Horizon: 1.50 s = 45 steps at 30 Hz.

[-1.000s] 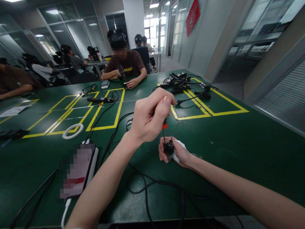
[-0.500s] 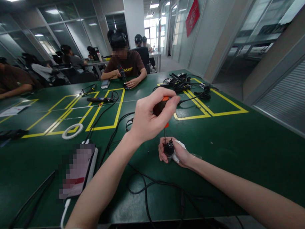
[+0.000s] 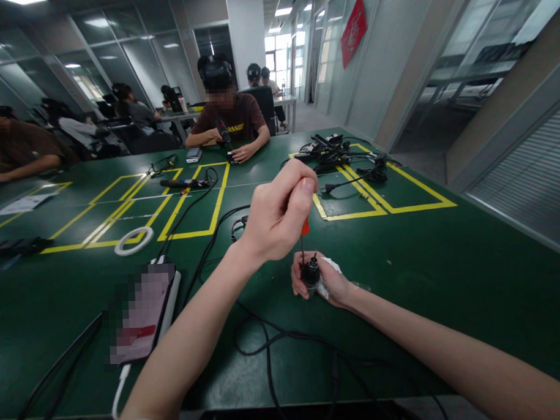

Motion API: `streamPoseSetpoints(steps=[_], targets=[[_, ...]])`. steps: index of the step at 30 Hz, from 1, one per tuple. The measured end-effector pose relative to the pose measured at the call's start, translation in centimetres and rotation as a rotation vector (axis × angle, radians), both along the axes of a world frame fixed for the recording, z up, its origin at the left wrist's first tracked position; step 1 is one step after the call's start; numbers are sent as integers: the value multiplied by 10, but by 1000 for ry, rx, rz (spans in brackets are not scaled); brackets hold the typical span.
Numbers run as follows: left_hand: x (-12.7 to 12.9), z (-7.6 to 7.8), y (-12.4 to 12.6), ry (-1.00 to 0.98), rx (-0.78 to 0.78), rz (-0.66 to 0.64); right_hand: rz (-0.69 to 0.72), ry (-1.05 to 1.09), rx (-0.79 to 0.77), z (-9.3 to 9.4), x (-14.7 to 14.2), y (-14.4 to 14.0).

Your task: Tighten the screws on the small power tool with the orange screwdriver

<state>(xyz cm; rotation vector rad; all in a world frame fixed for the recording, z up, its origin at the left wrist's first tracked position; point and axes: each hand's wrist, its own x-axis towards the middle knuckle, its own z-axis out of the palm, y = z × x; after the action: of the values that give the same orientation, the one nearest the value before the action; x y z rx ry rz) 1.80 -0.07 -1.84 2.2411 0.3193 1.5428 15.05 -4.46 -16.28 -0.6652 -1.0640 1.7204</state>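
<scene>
My left grip (image 3: 280, 213) closes round a screwdriver (image 3: 303, 233); my right grip (image 3: 326, 282) clasps a black connector (image 3: 310, 271) on the desk (image 3: 424, 272); no readable labels.

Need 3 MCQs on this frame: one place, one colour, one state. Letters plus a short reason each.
1. Where does the white ring lie on the green table?
A. Left of the left hand, by the yellow tape lines
B. Under the right hand
C. On the phone

2. What colour is the screwdriver collar that shows below the left hand?
A. Blue
B. Orange-red
C. White

3. What is the state of the small black plug?
A. Lying loose on the table
B. Held upright in the right hand, screwdriver tip at its top
C. Hanging by its cable

Answers:
1 A: the ring lies at the edge of the taped boxes, far left of the hands.
2 B: an orange-red bit shows under the fingers.
3 B: the right hand's fingers wrap it, and the shaft comes down onto it.
</scene>
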Motion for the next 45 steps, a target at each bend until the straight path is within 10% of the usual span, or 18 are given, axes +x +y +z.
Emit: streamPoseSetpoints(steps=[45], targets=[[-2, 5, 1, 28, 241, 174, 17, 13, 15, -4, 1, 1]])
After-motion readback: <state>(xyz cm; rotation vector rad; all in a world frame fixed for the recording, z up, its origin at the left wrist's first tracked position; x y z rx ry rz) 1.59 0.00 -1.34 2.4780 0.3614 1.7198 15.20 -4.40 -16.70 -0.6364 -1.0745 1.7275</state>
